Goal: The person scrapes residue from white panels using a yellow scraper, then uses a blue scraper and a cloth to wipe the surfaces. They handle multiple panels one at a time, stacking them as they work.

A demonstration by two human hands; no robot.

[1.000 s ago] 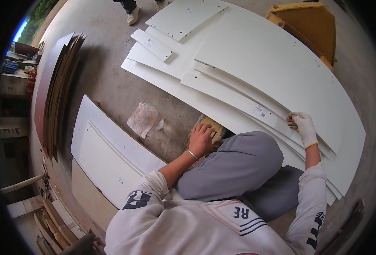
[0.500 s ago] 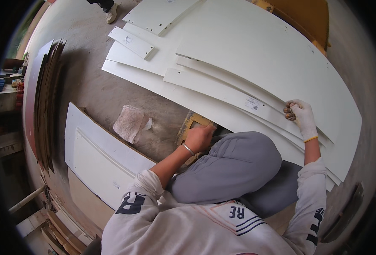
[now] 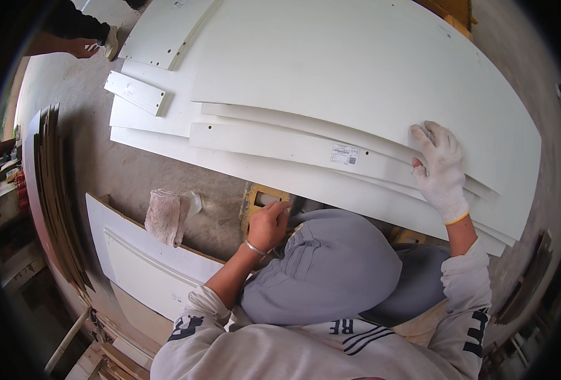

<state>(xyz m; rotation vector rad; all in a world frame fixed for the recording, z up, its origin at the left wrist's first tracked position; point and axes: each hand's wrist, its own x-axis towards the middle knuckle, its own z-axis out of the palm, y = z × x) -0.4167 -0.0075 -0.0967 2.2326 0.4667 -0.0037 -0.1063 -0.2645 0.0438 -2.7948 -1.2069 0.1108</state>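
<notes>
My right hand (image 3: 440,168), in a white knit glove, lies with fingers outstretched and thumb apart at the near edge of a large white panel (image 3: 337,63). Under that panel's edge, narrower white boards overlap, one a long strip (image 3: 274,144) with a paper label (image 3: 344,154). My left hand (image 3: 269,226) is bare with a bangle at the wrist, its fingers curled in beside my bent knee. Whatever it may hold is hidden. Just beyond it sits a worn yellow frame-like object (image 3: 251,197), partly under the white boards.
A pinkish cloth bundle (image 3: 164,218) is on the floor to the left, beside a pale panel (image 3: 147,256). A short white board (image 3: 135,92) rests at the stack's far left. Upright boards (image 3: 51,190) stand further left. Another person's hand (image 3: 84,48) and shoe (image 3: 111,43) show top left.
My right hand has uncurled from a closed shape and spread over the panel's edge. The view has shifted, and another person's hand has appeared at the top left.
</notes>
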